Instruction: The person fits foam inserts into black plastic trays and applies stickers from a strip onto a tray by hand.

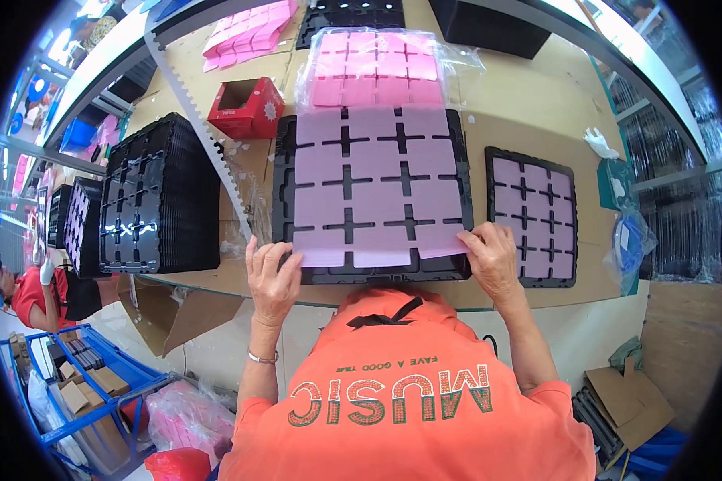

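Note:
A pink-lilac sheet with cross-shaped cutouts (pixel 377 176) lies over a black plastic tray (pixel 284 192) in front of me. At its near left corner, my left hand (pixel 271 276) pinches the edge between thumb and fingers. My right hand (pixel 493 258) grips the near right corner in the same way. The near edge looks slightly lifted, and black tray shows below it. Just beyond, a stack of brighter pink sheets (pixel 375 68) sits in clear plastic wrap, meeting the far edge of the lilac sheet.
A tall stack of black trays (pixel 160 200) stands at left, near a red open box (pixel 246 108). At right lies another black tray (pixel 570 216) with a lilac sheet. A white toothed strip (pixel 204 132) crosses the left side. One co-worker (pixel 44 293) stands far left.

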Available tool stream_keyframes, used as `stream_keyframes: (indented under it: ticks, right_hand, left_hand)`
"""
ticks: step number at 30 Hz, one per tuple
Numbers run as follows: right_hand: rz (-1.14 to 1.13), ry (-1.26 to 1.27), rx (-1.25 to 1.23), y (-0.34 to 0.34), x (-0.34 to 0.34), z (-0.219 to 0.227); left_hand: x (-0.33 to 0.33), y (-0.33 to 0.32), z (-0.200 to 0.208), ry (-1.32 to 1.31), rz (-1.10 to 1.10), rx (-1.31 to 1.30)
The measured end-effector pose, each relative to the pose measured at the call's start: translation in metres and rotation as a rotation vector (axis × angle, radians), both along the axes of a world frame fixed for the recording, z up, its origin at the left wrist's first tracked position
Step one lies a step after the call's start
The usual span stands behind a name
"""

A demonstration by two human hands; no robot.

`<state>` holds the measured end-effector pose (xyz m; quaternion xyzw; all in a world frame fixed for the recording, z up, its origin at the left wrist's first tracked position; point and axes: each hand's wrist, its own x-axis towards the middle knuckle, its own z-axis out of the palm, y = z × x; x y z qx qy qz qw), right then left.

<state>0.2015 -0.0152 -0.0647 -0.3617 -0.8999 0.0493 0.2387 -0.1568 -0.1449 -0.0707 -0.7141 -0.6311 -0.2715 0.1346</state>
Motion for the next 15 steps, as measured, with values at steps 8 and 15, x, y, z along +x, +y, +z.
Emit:
stream_keyframes:
  ticks: [8, 15]
  right_hand:
    - [0.384, 0.107, -0.117, -0.037, -0.084, 0.1]
    - [-0.045, 0.48, -0.309, 0.042, -0.038, 0.107]
  left_hand:
    - [0.084, 0.035, 0.076, -0.142, -0.302, 0.12]
    - [0.01, 0.072, 0.043, -0.122, -0.104, -0.001]
